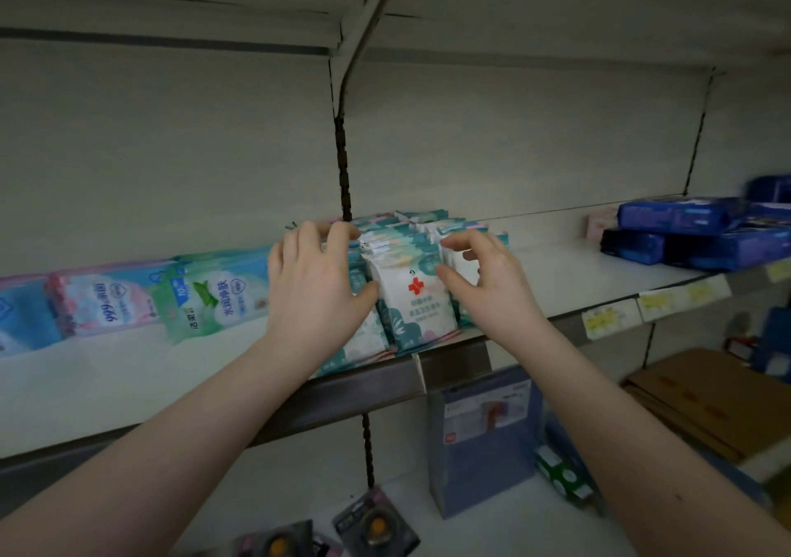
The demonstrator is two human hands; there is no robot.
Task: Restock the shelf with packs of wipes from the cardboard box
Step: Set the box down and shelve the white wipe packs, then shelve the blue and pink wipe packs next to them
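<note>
Clamping packs of wipes (417,299) upright at front edge of shelf (453,364), mid-span. Curled over left rows w/ L hand (314,287), thumb on front pack; half-curled round right rows w/ R hand (483,274). Spotting cardboard box (710,402) low right, under that shelf

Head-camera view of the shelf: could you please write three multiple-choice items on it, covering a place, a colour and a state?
1. Where do the dark blue packs lie? A. right of the white-and-teal wipes packs; B. left of them; C. on the lower shelf.
2. What colour is the cross on the front pack? A. green; B. red; C. blue.
3. How are the white-and-teal wipes packs placed? A. flat in one pile; B. hanging on hooks; C. upright in rows.
1 A: they sit at the shelf's right end. 2 B: the cross is red. 3 C: their fronts face forward.
</note>
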